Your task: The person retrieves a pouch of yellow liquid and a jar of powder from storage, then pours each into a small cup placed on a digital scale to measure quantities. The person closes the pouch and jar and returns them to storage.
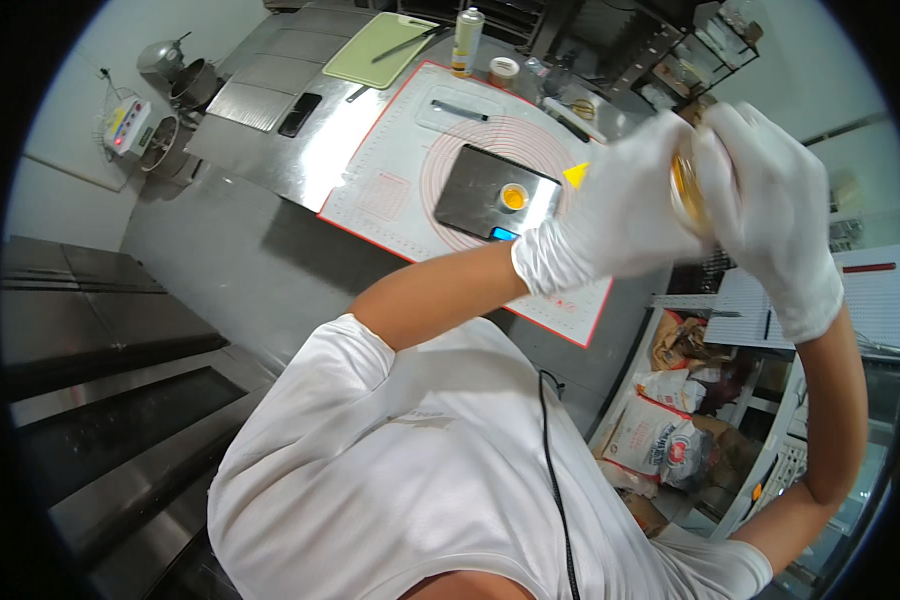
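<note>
Both my hands wear white gloves and are raised at the upper right, close together and slightly blurred. Between my left hand (645, 195) and my right hand (769, 195) is a small clear container with a yellow-orange content (688, 191); both hands grip it. To their left, a digital kitchen scale (469, 191) with a lit display lies on a white baking mat with red rings (390, 169). A small white cup of orange-yellow content (513, 197) stands on the scale. A yellow piece (576, 175) shows beside my left glove.
A green cutting board (375, 52) with a knife, a spray can (466, 45), a lidded jar (503, 71) and a phone (300, 115) are on the steel table (270, 154). Mixers stand at the far left. Shelves with bags (649, 439) are at the right.
</note>
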`<action>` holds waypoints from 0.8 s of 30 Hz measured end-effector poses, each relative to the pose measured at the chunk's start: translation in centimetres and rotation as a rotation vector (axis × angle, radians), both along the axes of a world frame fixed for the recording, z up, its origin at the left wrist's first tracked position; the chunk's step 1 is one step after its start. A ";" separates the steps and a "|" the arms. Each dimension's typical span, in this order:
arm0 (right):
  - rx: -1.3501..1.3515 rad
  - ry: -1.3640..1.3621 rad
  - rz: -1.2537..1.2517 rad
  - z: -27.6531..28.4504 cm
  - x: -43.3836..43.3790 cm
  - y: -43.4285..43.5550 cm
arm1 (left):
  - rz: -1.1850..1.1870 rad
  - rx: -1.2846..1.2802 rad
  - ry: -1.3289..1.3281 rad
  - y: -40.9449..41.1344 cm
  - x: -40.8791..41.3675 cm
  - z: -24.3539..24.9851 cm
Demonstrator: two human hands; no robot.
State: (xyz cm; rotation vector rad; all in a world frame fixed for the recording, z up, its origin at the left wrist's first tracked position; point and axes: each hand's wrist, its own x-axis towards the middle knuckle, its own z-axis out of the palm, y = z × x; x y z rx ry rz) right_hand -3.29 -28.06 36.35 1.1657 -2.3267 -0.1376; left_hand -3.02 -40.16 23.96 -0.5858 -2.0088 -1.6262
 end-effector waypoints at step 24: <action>-0.155 -0.250 -0.120 3.4 3.2 0.0 | -0.272 0.227 0.008 -0.2 2.4 3.1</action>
